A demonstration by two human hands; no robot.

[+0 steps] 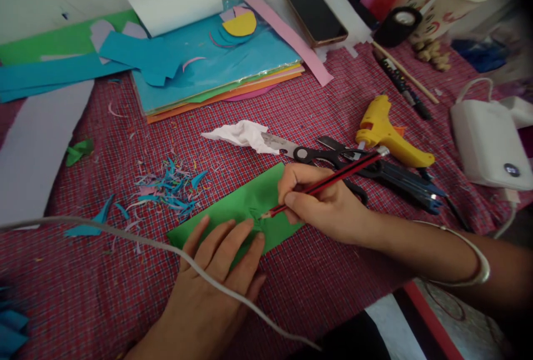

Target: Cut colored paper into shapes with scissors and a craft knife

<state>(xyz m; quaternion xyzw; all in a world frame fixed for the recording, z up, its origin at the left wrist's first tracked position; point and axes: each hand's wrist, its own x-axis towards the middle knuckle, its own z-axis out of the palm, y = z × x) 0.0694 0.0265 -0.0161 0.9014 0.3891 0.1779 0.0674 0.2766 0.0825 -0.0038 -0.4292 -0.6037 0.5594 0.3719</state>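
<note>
A strip of green paper point(272, 185) lies at a slant on the checked tablecloth. My left hand point(220, 271) rests flat on its lower left part, fingers spread. Pinched in my right hand point(318, 202) is a red and black pencil point(337, 174), whose tip touches the paper near my left fingertips. Small dark pencil lines show around the tip. Just beyond my right hand lie black-handled scissors point(302, 153), their blades partly under a crumpled white tissue point(241, 133).
Paper scraps point(170, 188) are heaped left of the green strip. A yellow glue gun point(383, 132), a box cutter point(408, 182) and a white power bank point(491, 143) lie to the right. Behind are coloured sheets point(200, 82) and a phone point(315, 15). A white cable point(158, 243) crosses in front.
</note>
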